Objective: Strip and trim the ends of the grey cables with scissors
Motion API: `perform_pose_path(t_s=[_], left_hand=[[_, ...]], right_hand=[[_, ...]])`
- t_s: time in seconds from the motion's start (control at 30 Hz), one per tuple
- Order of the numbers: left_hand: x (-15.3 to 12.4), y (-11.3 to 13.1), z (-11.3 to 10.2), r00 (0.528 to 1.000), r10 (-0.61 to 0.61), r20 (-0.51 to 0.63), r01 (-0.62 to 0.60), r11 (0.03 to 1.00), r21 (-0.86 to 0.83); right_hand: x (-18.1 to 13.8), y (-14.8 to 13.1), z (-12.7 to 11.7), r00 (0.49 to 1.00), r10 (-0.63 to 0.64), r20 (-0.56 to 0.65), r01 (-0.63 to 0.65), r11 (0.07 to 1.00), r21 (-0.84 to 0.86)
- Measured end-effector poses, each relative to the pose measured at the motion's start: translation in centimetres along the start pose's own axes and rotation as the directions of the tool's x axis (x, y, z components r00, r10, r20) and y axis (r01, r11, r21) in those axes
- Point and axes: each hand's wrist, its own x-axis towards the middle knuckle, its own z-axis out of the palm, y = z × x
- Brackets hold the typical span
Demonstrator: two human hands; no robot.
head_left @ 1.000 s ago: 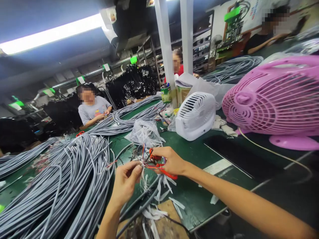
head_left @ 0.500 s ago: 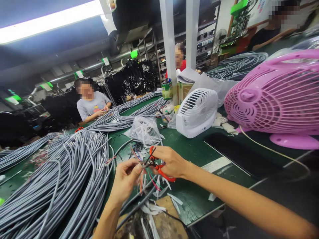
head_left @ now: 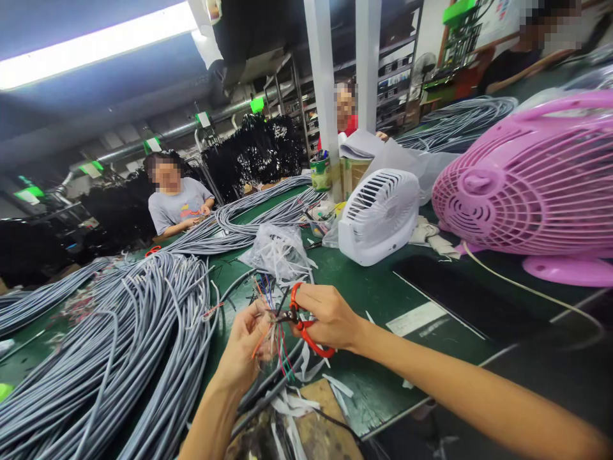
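Observation:
My right hand [head_left: 330,313] is closed round the red handles of a pair of scissors [head_left: 316,342], blades pointing left. Their dark blades reach the thin coloured wires [head_left: 283,358] spreading from a grey cable [head_left: 261,390]. Pinched in the fingers of my left hand [head_left: 246,342] are some of these wires, right beside the blade tips. Orange, red, green and blue strands fan out above and below the fingers. Whether the blades are closed on a strand, I cannot tell. White strips [head_left: 294,402] lie under the hands.
Bundles of grey cable [head_left: 143,319] cover the left side. A plastic bag of white strips [head_left: 278,249] lies beyond my hands. A white fan [head_left: 380,217], a pink fan [head_left: 517,185] and a black mat [head_left: 445,297] are to the right. A co-worker [head_left: 177,198] sits across the table.
The coloured wires in my left hand now spread more widely, above and below the fingers. Both hands stay in nearly the same place, with the scissors still at the wires.

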Motion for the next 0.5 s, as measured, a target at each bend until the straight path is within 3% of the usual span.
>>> perform_pose_path(t_s=[0.23, 0.37, 0.5], left_hand=[[-0.04, -0.08, -0.05, 0.998, -0.058, 0.026, 0.059, 0.998, -0.032], [-0.14, 0.07, -0.03, 0.997, -0.041, 0.059, 0.045, 0.996, -0.071], [-0.15, 0.30, -0.20, 0.999, 0.011, 0.046, -0.008, 0.998, -0.066]], right_hand=[[-0.07, -0.08, -0.25, 0.996, -0.064, -0.064, 0.057, 0.992, -0.114], [-0.18, -0.16, -0.03, 0.993, -0.085, -0.080, 0.079, 0.994, -0.077], [0.20, -0.40, 0.18, 0.984, 0.088, -0.156, -0.082, 0.996, 0.046]])
